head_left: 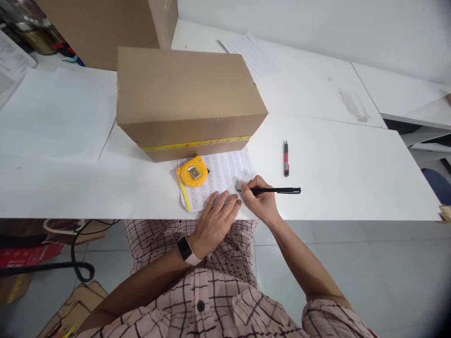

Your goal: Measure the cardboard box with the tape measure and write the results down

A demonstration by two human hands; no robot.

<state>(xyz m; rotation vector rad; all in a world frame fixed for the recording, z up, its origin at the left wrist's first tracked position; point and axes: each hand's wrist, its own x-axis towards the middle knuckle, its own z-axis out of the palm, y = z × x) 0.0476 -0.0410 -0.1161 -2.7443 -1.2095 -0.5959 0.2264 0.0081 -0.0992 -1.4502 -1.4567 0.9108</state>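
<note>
Between the thumb and fingers of my right hand (pixel 260 199) is a black pen (pixel 282 190), its tip on a sheet of paper (pixel 225 171) covered in columns of handwriting. My left hand (pixel 218 216) lies flat with fingers stretched out over the sheet's lower edge. A yellow tape measure (pixel 193 172) rests on the paper's left part, a short length of its yellow blade showing beside it. Right behind the paper stands a closed cardboard box (pixel 186 89) with yellow tape along its front, hiding the sheet's far edge. To the right lies a red and black pen (pixel 286 159).
A larger cardboard box (pixel 102 28) stands behind at the left. White sheets (pixel 59 112) cover the left of the white table (pixel 334 173), and a printed sheet (pixel 250 55) lies at the back. Cables (pixel 75 253) and flattened cardboard (pixel 75 307) are below the table at left.
</note>
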